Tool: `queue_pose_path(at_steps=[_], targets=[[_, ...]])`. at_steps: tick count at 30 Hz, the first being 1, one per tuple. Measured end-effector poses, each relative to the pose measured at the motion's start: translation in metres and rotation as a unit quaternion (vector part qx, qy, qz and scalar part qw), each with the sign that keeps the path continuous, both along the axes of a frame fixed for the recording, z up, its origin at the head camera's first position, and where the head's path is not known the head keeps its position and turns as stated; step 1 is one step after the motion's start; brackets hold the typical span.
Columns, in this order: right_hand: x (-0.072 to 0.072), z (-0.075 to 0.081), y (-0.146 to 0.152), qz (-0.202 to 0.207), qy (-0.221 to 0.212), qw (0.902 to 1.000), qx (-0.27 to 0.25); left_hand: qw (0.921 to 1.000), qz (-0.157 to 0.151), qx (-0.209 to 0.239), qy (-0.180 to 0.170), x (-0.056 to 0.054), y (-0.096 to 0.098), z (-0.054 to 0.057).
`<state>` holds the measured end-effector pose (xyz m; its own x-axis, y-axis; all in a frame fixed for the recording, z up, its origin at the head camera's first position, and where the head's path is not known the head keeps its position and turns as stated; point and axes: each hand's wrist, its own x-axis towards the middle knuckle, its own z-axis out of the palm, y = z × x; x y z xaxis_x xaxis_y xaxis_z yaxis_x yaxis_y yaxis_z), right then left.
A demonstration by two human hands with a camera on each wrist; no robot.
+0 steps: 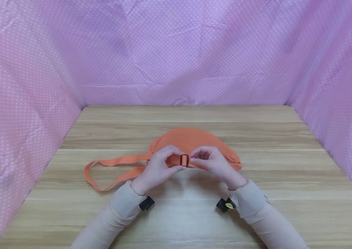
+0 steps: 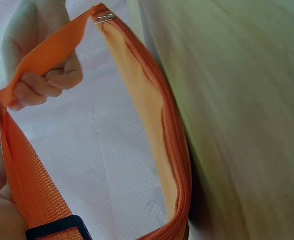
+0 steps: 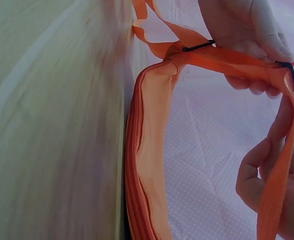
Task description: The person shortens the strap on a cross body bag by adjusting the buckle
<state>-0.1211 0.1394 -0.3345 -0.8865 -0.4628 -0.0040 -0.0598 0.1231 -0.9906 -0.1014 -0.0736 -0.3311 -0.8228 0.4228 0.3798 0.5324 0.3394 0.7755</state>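
Observation:
An orange waist bag [image 1: 191,138] lies on the table, its curved side away from me and its zipper [image 3: 136,150] showing in the right wrist view. My left hand [image 1: 160,167] pinches the orange strap [image 3: 237,65] at the black slider buckle [image 1: 184,160], thumb below and fingers above in the head view. Just right of that buckle, my right hand [image 1: 214,162] holds the strap between thumb and fingers, the other fingers curled. The held strap is lifted off the bag. Another black buckle [image 2: 56,229] sits further along the strap, by the left hand.
A loose loop of strap [image 1: 119,161] lies on the wooden table [image 1: 188,221] to the left of the bag. A metal zipper pull [image 2: 104,18] hangs at one bag end. Pink dotted cloth [image 1: 176,52] encloses the table at the back and sides.

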Motion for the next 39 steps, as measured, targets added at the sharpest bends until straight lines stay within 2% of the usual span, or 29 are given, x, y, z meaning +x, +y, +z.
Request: queue_pose_path(at_steps=[4, 8, 11, 17, 20, 26, 32, 35, 39], targets=[[-0.001, 0.0, -0.002, 0.015, -0.001, 0.9998, -0.011, 0.9999, -0.007, -0.007, -0.002, 0.0, 0.0, -0.002], [-0.001, -0.001, 0.0, 0.017, -0.008, 0.9996, -0.02, 0.9998, -0.016, -0.008, 0.011, 0.0, 0.0, -0.002], [-0.001, -0.002, 0.002, 0.024, -0.019, 0.9992, -0.027, 0.9992, -0.034, -0.007, 0.019, -0.001, 0.0, -0.003], [-0.001, -0.002, 0.003, 0.053, -0.01, 0.9978, -0.038, 0.9957, -0.086, -0.002, 0.032, -0.001, 0.001, -0.004], [0.0, -0.002, 0.004, 0.053, -0.008, 0.9977, -0.041, 0.9948, -0.094, 0.001, 0.039, 0.0, 0.001, -0.004], [0.003, -0.002, 0.011, 0.04, 0.018, 0.999, -0.006, 0.9944, -0.086, 0.015, 0.06, 0.001, 0.001, -0.006], [0.002, -0.002, 0.021, 0.023, 0.037, 0.9981, 0.044, 0.9977, -0.038, 0.02, 0.052, 0.001, 0.0, -0.005], [0.002, -0.002, 0.024, 0.002, 0.04, 0.998, 0.049, 0.9983, -0.024, 0.02, 0.05, 0.0, 0.001, -0.004], [0.002, -0.001, 0.023, -0.016, 0.046, 0.9977, 0.046, 0.9986, -0.02, 0.023, 0.043, 0.001, 0.003, -0.003]])
